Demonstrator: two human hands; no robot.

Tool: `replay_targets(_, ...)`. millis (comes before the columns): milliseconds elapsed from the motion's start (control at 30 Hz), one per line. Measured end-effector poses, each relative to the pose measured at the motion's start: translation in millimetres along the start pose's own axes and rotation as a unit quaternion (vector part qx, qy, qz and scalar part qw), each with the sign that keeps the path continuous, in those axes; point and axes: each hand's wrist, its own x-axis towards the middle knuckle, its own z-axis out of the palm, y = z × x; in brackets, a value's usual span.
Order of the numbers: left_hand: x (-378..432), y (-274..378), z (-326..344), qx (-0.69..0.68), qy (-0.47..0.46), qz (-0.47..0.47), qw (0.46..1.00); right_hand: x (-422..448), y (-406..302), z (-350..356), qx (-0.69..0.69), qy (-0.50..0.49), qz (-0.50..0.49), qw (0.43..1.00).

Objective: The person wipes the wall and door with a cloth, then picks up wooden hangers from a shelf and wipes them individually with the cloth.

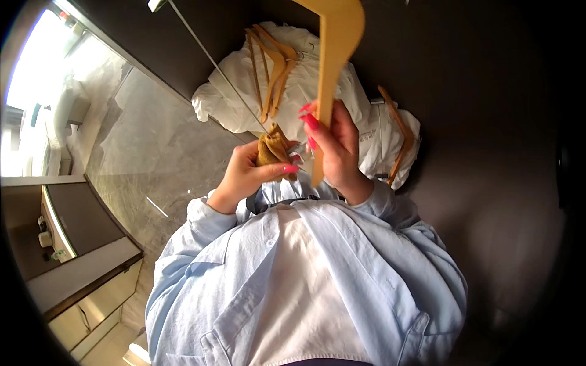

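My left hand [242, 171] grips a bunched mustard-brown cloth [271, 148], its thumb pressed along the lower part. Beside that thumb shows a small shiny piece [296, 157], too blurred to name. A thin metal rod [215, 64] runs from a clip [157, 4] at the top edge down to the cloth; where it ends is hidden. In my right hand [341, 151] is one arm of a light wooden clothes hanger [341, 45], its tip pointing towards my body. The hanger's upper part runs out of view.
Beyond my hands lies a heap of white plastic bags [229, 98], with several wooden hangers [277, 68] on it. Another hanger [400, 137] with a clip rod [380, 132] rests at its right. Dark panels stand around; grey flooring [160, 128] and a cabinet [87, 256] are left.
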Motion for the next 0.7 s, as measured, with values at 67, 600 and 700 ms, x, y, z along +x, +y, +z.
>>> replay_targets(67,-3.3,5.9,-2.7,-0.004,-0.027,-0.018,0.999,-3.5,-1.0,-9.5,0.015,0.001,0.014,1.000)
replay_targets(600,7.0,-36.9,-97.3,-0.354,0.165,-0.034,0.920,-10.7,-1.8,-88.1,0.008,-0.005,0.034,0.999)
replay_targets(700,0.1,-47.0,-102.6,-0.295,0.177,-0.128,0.930,-10.7,-2.5,-96.0,-0.026,0.025,0.053,0.998)
